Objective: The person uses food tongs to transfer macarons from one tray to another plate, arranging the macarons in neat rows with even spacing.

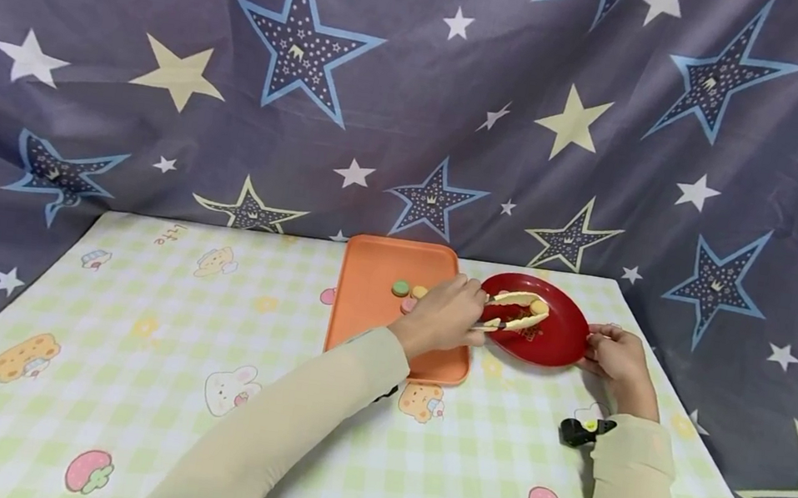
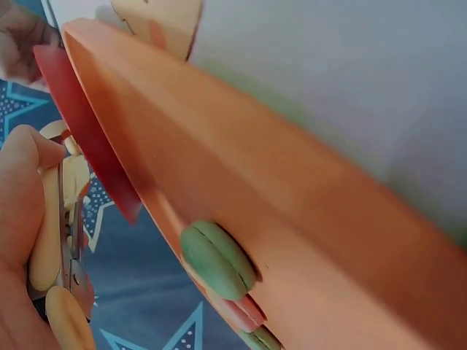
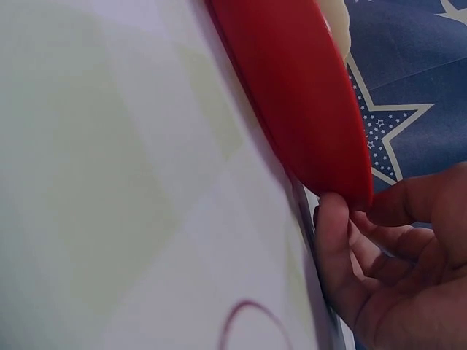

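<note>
My left hand (image 1: pixel 446 310) grips a pair of cream-coloured tongs (image 1: pixel 514 298), seen from the side in the left wrist view. Between the tong tips is a small yellow macaron (image 1: pixel 538 307), over the red plate (image 1: pixel 561 342). At the plate's right rim, the thumb and fingers of my right hand (image 1: pixel 617 360) pinch the edge. Left of the plate lies an orange tray (image 1: pixel 367 320) bearing a green macaron (image 1: pixel 400 288), a yellow one (image 1: pixel 419 293) and a pink one (image 1: pixel 408 306). My left hand covers part of this tray.
A checked, printed tablecloth (image 1: pixel 159 402) covers the table. Behind the tray and plate hangs a dark star-patterned curtain (image 1: pixel 404 98), close to the table's back edge. A black device (image 1: pixel 581 431) is at my right wrist.
</note>
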Available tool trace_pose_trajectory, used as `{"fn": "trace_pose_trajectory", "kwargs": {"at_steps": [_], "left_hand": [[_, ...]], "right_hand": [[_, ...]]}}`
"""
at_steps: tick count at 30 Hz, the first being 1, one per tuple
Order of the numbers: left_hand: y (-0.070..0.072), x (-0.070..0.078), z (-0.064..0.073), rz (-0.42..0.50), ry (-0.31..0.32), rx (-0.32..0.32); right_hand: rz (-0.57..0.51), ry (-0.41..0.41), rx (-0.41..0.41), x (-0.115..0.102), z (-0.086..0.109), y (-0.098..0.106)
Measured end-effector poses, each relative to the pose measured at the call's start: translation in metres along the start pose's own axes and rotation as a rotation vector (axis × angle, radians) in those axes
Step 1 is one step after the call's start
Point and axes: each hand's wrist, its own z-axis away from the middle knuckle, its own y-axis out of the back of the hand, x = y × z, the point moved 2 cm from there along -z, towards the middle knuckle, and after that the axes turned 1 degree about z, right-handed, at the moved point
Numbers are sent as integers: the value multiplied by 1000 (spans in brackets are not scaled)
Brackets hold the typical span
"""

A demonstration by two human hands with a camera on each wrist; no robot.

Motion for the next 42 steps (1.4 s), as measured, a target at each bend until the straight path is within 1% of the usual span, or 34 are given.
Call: {"fn": "trace_pose_trajectory", "kwargs": {"at_steps": [4,9,13,18,21,26,31,42], "left_hand": [[-1,2,-7,-18,9,-26],[-2,7,-16,-17,28,-59],[-2,11,-22,-20,39,-52],[-5,15,-27,-52,62,-42],[-7,18,-29,-72,71,-43],[-11,20,-35,-75,100,-53],[-14,20,-38,-72,125,-62],[-14,22,-40,-58,140,-87]], "right_hand": [[-7,-3,-6,0,-1,0],[-10,-10,-1,-1,0,-1],[-8,-6,-2,-2,1,1],[-20,-6,-10,-3,1,2],[-22,-15,-6,-2,1,1],[-20,-12,0,-2,1,2],[-30,1,-8,-2,1,2],[-26,2,-11,-1,1,2]]}}
